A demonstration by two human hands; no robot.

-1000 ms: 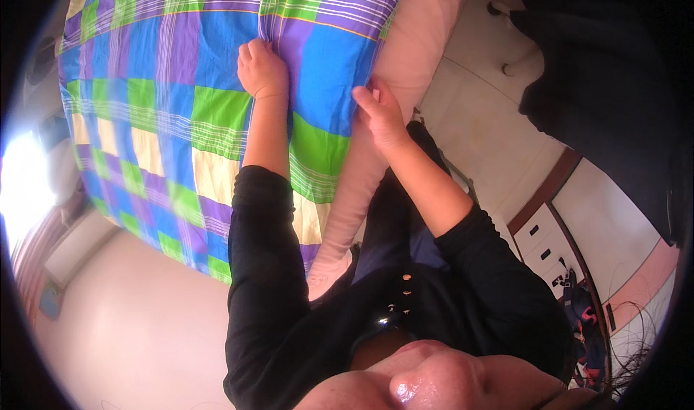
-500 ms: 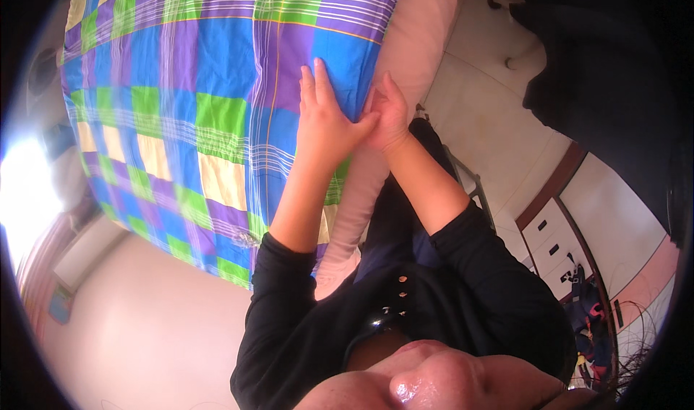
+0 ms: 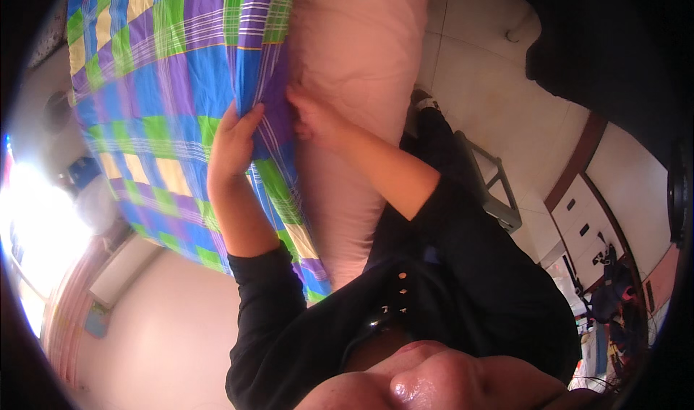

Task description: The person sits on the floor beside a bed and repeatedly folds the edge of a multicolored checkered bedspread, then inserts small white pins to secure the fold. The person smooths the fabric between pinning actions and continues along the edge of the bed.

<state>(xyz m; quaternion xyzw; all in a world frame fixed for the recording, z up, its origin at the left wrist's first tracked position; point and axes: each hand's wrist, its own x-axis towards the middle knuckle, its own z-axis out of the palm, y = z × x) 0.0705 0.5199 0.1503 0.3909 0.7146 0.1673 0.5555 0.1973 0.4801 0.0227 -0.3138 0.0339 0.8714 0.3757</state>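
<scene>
A bedsheet (image 3: 195,77) in blue, green, purple and cream checks lies over a bed with a pink surface (image 3: 354,56). My left hand (image 3: 233,144) is closed on a raised fold of the sheet, thumb on top and fingers partly hidden under the cloth. To its right, my right hand (image 3: 318,118) has its fingers curled at the sheet's purple edge, where the cloth meets the pink surface. The fold runs away from my left hand toward the far side, and a loose flap hangs back toward my body.
A grey-green stool (image 3: 491,186) stands on the tiled floor (image 3: 477,70) at my right. Beyond it is a white drawer cabinet (image 3: 589,222) with dark handles. A dark hanging cloth (image 3: 600,41) fills the upper right. Bright window light (image 3: 43,222) comes from the left.
Both hands have moved left and parted from each other. The sheet's edge has been drawn left into a fold, baring more of the pink surface.
</scene>
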